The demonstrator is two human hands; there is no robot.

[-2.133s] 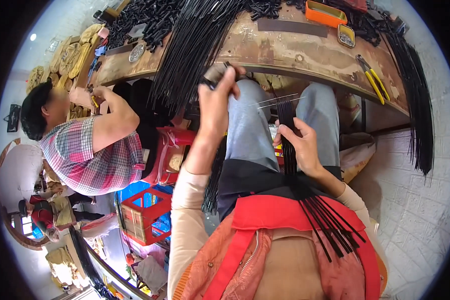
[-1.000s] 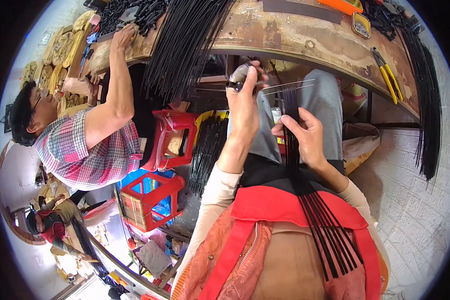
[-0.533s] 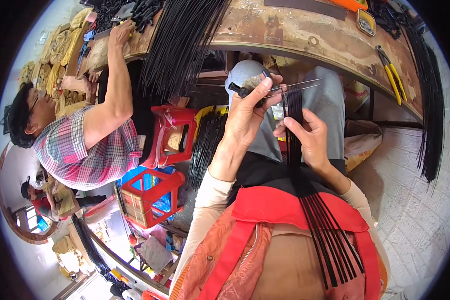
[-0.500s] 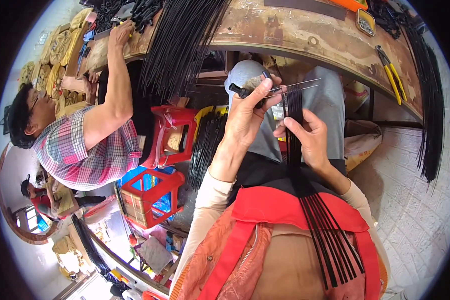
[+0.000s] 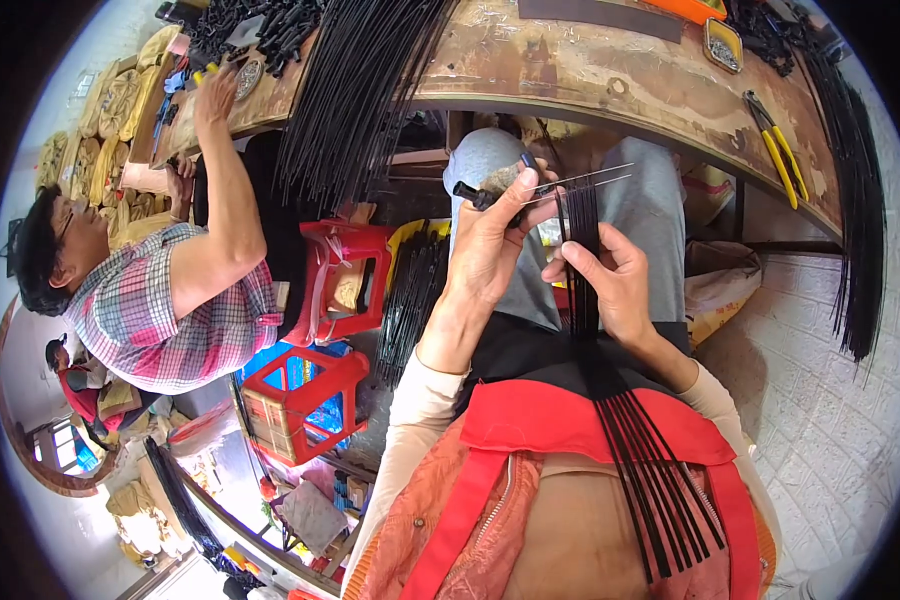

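Your left hand [image 5: 490, 245] is raised over your lap, fingers closed in a pinch around a small black cylindrical piece [image 5: 473, 193]. Thin metal wires [image 5: 580, 182] run from that pinch toward the right, passing just above your right hand. Whether the wires are seated in the black piece or only held against it cannot be told.

Your right hand [image 5: 615, 285] sits just right of and slightly below the left, fingers curled and pressed against a bundle of thin black rods [image 5: 582, 230]. The bundle stands between the two hands, runs down under the right palm, crosses your lap and fans out over your red apron [image 5: 560, 420] below both hands.

Your knees in grey trousers [image 5: 660, 210] lie directly beyond the hands, tucked under the edge of the worn wooden table [image 5: 610, 75]. On the table, up and right of your right hand, lie yellow-handled pliers [image 5: 778, 155] and a small tin [image 5: 722, 45]. A large sheaf of black rods [image 5: 355, 100] hangs over the table edge up and left of your left hand; another sheaf [image 5: 858, 210] hangs well to the right.

Left of your left hand stand two red plastic stools [image 5: 305, 400]. Beyond them a person in a checked shirt [image 5: 170, 315] reaches one hand [image 5: 215, 95] up to the table.
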